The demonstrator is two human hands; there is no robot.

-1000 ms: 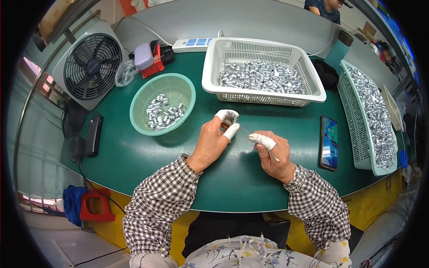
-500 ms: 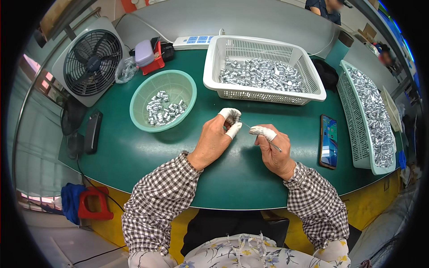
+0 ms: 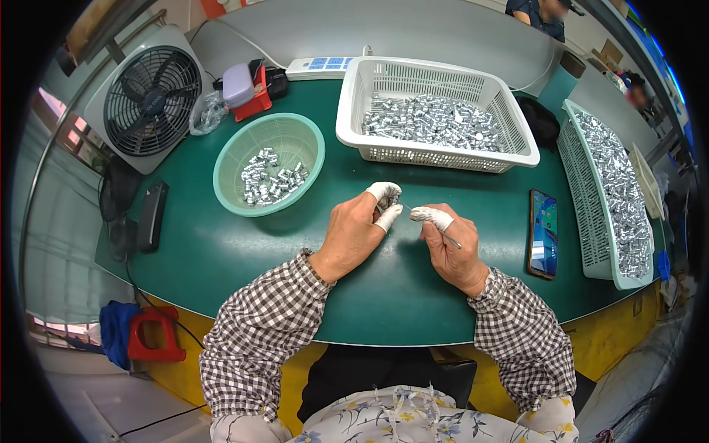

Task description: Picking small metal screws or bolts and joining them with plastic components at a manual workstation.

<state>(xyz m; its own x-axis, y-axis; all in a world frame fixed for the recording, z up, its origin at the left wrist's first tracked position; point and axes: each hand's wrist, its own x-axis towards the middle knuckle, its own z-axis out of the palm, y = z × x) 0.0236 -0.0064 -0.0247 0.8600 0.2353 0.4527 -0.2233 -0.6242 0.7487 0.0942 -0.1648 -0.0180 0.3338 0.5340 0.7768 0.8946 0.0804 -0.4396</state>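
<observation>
My left hand (image 3: 353,235), with white finger cots on its thumb and forefinger, pinches a small silvery metal part (image 3: 395,200) over the middle of the green table. Most of that part is hidden by the fingertips. In my right hand (image 3: 456,252), also with white-covered fingertips, is a thin metal pick (image 3: 453,241), held like a pen. Its fine tip points left at the part; whether they touch is too small to tell. Left of my hands stands a round green basket (image 3: 230,159) with several silvery parts. Beyond them a white rectangular basket (image 3: 443,159) holds a heap of similar parts.
A mint-green basket (image 3: 588,203) full of metal parts stands at the right edge. Between it and my right hand lies a phone (image 3: 543,232). A box fan (image 3: 153,103), a black case (image 3: 153,218) and a power strip (image 3: 319,68) line the left and back.
Both hands keep their grips and stay over the same spot. The right hand and pick have shifted very slightly left, toward the part.
</observation>
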